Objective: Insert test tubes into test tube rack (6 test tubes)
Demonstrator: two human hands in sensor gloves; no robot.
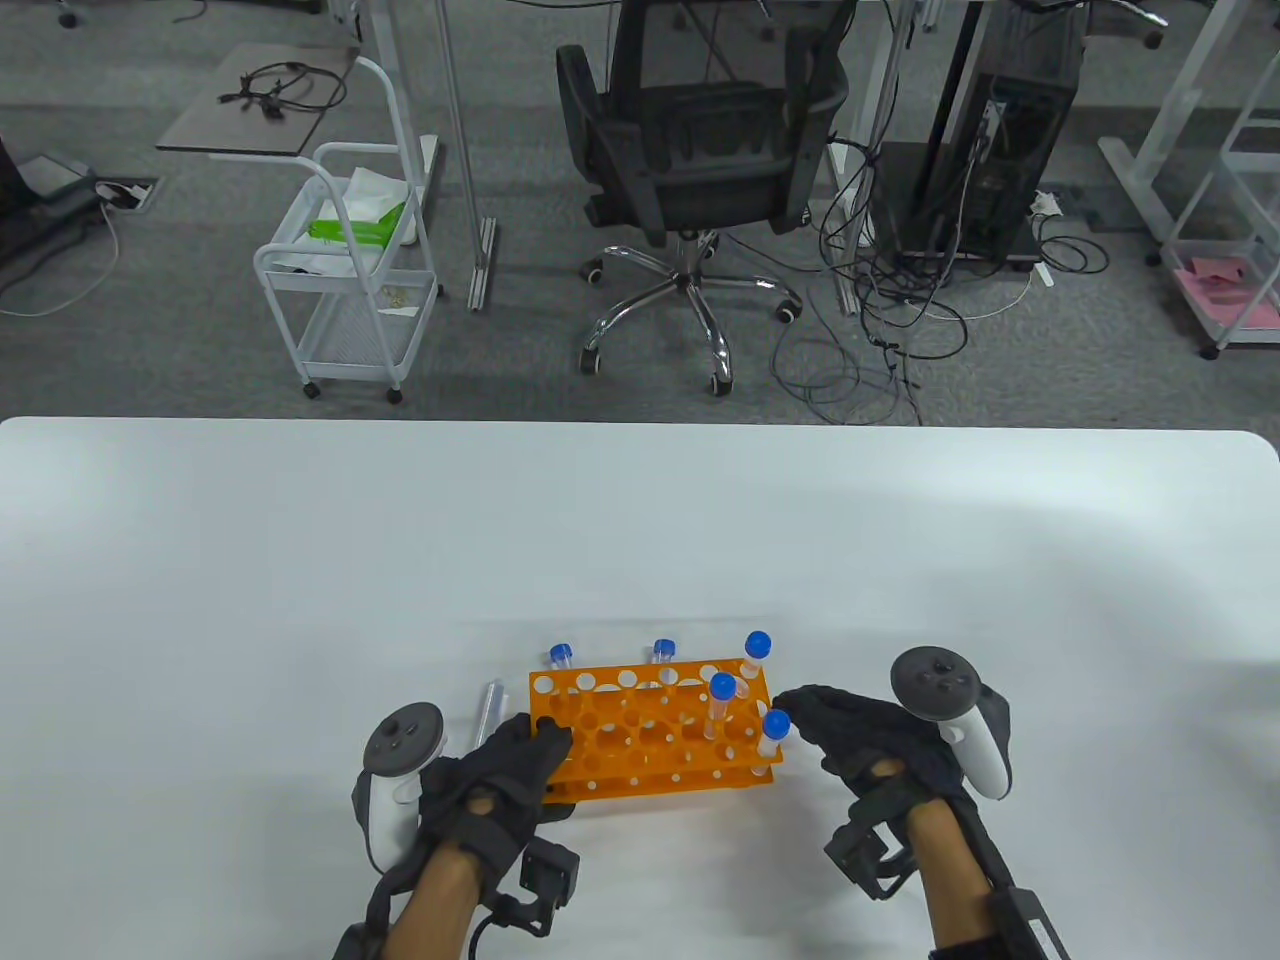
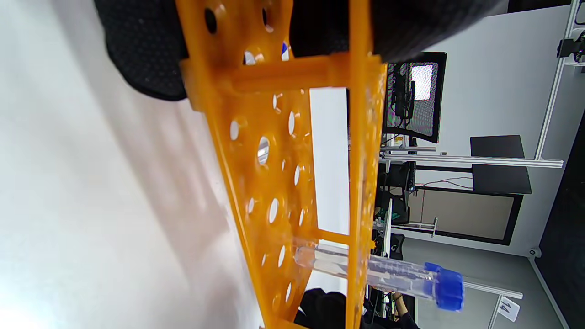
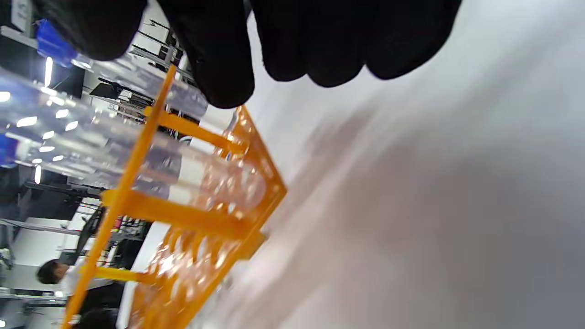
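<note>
An orange test tube rack (image 1: pixel 650 742) stands on the white table (image 1: pixel 640 540) near the front edge. Several blue-capped test tubes stand in it: two in the far row (image 1: pixel 560 656) (image 1: pixel 664 651), one at the far right corner (image 1: pixel 757 646), one near the middle right (image 1: pixel 721 690). My left hand (image 1: pixel 545 742) grips the rack's left end; the rack (image 2: pixel 274 137) fills the left wrist view. My right hand (image 1: pixel 800 712) pinches the tube at the near right corner (image 1: pixel 774 728). In the right wrist view its fingers (image 3: pixel 219 68) flank that tube (image 3: pixel 137 75), which stands in the rack (image 3: pixel 183 214).
One clear tube (image 1: pixel 490 706) lies on the table just left of the rack, beside my left hand. An office chair (image 1: pixel 690 150) and a white cart (image 1: pixel 350 270) stand on the floor beyond the table's far edge.
</note>
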